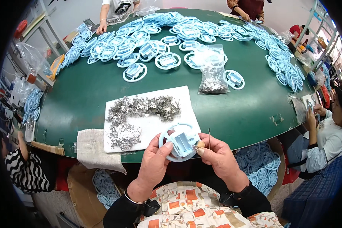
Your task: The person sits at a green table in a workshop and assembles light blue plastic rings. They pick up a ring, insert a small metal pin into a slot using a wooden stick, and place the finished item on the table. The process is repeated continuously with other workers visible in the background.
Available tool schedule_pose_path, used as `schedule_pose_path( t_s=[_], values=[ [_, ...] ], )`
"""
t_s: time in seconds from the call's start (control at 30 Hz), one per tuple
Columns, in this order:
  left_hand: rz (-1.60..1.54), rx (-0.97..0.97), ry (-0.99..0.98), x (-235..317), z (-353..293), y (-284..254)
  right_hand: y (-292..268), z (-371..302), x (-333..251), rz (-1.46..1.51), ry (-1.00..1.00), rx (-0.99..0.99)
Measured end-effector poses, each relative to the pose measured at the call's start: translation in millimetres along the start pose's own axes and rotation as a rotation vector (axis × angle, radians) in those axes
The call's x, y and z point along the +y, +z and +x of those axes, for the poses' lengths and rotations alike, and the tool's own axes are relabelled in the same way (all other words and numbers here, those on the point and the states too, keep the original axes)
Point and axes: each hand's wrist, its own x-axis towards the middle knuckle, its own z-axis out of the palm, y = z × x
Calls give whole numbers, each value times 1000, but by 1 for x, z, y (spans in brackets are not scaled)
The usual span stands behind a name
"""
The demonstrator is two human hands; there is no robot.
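Observation:
Just past the table's near edge, my left hand [154, 161] is closed on the left side of a light-blue plastic wheel-shaped part [183, 144] with a rectangular compartment in its middle. My right hand [220, 157] pinches close to the right rim of this part, its fingertips wearing tan covers. A thin metal rod [209, 137] sticks up from between the right fingers. Something small and shiny shows at those fingertips, too small to name. Beyond my hands lies a white board [150, 131] with heaps of small metal pieces [125, 114].
Many similar blue parts [190, 30] are piled across the far side of the green table [83, 91]. A clear plastic bag of metal pieces [213, 76] stands right of centre. Boxes of blue parts [260, 163] sit below the near edge. Other people work around the table.

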Motion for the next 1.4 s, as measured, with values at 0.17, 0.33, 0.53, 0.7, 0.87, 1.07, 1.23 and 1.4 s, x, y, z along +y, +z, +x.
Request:
schedule_pose_path(
  t_s=[0.17,0.33,0.53,0.7,0.87,1.07,1.23,1.4],
  values=[
    [188,50,15,5,7,-6,-1,-1,-19,-477,-266,60],
    [280,59,-5,12,7,-7,9,13,-24,-782,-522,-26],
    [303,74,-54,8,11,-11,11,37,-14,-952,-673,-83],
    [376,82,-27,6,14,-17,10,44,-10,-961,-626,-85],
    [370,111,-22,5,17,-15,9,49,-10,-1033,-632,-87],
    [521,110,-28,4,18,-12,14,48,-21,-1307,-678,-114],
    [583,180,-30,5,20,2,16,46,-31,-1400,-480,-206],
    [605,217,-35,7,18,5,6,44,-27,-1173,-435,-171]
  ],
)
